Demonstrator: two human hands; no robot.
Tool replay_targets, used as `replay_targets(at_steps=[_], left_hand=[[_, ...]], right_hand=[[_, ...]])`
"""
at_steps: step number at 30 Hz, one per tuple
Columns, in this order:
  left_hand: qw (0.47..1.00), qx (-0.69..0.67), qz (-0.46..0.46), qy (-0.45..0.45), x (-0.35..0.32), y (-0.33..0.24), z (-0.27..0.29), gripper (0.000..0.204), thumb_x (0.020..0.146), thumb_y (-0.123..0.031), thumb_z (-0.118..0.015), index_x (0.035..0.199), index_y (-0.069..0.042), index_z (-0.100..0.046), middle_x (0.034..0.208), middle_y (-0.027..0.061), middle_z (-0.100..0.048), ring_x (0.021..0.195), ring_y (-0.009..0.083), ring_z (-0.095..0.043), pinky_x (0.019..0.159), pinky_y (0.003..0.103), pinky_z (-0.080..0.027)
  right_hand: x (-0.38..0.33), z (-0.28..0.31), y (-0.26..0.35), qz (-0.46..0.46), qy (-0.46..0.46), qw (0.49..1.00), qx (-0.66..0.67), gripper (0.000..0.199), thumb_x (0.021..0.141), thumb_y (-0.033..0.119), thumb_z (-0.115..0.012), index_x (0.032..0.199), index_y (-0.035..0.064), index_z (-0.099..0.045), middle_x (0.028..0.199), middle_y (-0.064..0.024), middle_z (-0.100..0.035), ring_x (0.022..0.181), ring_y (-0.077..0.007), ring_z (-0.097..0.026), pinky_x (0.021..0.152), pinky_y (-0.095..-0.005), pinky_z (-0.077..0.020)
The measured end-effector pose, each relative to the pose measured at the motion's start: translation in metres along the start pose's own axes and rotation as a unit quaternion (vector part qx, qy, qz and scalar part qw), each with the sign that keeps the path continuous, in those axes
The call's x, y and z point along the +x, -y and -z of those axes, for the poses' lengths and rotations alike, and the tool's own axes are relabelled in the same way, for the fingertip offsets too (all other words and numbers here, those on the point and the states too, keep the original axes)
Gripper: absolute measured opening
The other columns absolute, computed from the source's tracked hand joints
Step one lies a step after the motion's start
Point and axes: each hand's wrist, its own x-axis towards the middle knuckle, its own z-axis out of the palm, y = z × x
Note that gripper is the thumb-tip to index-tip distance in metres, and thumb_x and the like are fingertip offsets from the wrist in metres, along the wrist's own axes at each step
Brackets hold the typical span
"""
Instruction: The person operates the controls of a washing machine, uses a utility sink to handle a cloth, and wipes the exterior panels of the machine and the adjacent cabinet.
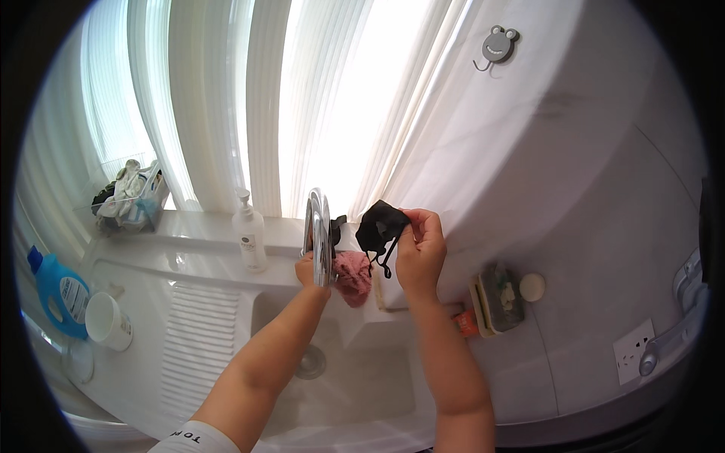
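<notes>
My right hand is raised over the back right of the sink, its fingers pinching a small piece of black cloth with thin dark straps dangling. My left hand reaches behind the chrome faucet, which hides its fingers. Just right of the faucet's base, a fluffy pink cloth lies on the sink's back ledge; whether my left hand touches it I cannot tell. Another dark piece shows partly behind the faucet. Beneath my arms is the white sink basin with a round drain.
A white pump bottle stands on the back ledge, left of the faucet. A ribbed washboard, white tub, blue detergent bottle and clear bin of cloths are further left. A small caddy sits right of my right forearm.
</notes>
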Motion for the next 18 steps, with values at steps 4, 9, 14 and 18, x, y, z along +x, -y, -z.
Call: replay_targets(at_steps=[4, 9, 14, 18], left_hand=[[0.968, 0.075, -0.195, 0.136, -0.048, -0.049, 0.000, 0.023, 0.076, -0.014, -0.074, 0.061, -0.004, -0.060, 0.062, 0.0007, -0.054, 0.052, 0.0102, -0.049, 0.048, 0.027, -0.040], [0.800, 0.078, -0.515, 0.299, -0.160, -0.122, 0.024, 0.021, 0.070, -0.008, -0.078, 0.067, -0.006, -0.057, 0.091, 0.0116, -0.056, 0.084, 0.0257, -0.054, 0.068, 0.036, -0.044], [0.887, -0.082, -0.144, 0.430, -0.208, -0.171, 0.056, 0.013, 0.075, -0.002, -0.070, 0.082, -0.004, -0.059, 0.091, 0.0067, -0.062, 0.086, 0.0177, -0.057, 0.074, 0.029, -0.045], [0.856, -0.083, 0.245, 0.447, -0.176, -0.217, 0.046, 0.009, 0.085, -0.004, -0.063, 0.084, -0.010, -0.056, 0.082, -0.0006, -0.062, 0.074, 0.0085, -0.060, 0.069, 0.022, -0.047]], right_hand=[[-0.016, 0.018, 0.007, 0.069, -0.021, 0.997, 0.038, 0.011, 0.090, -0.002, -0.050, 0.101, -0.0018, -0.051, 0.102, -0.0161, -0.063, 0.096, -0.0188, -0.062, 0.081, -0.0283, -0.0507], [-0.041, 0.065, 0.042, 0.214, -0.102, 0.966, 0.099, 0.013, 0.090, -0.006, -0.048, 0.102, -0.0012, -0.049, 0.099, -0.0169, -0.062, 0.094, -0.0187, -0.060, 0.082, -0.0276, -0.0488], [-0.044, 0.120, 0.094, 0.061, -0.012, 0.997, -0.037, 0.006, 0.086, -0.002, -0.056, 0.091, -0.0014, -0.055, 0.084, -0.0082, -0.062, 0.071, -0.0091, -0.059, 0.063, -0.0228, -0.0497], [-0.041, 0.119, 0.111, -0.047, 0.042, 0.977, -0.202, 0.007, 0.082, 0.003, -0.060, 0.089, 0.0008, -0.058, 0.062, -0.0019, -0.058, 0.054, -0.0073, -0.054, 0.051, -0.0233, -0.0426]])
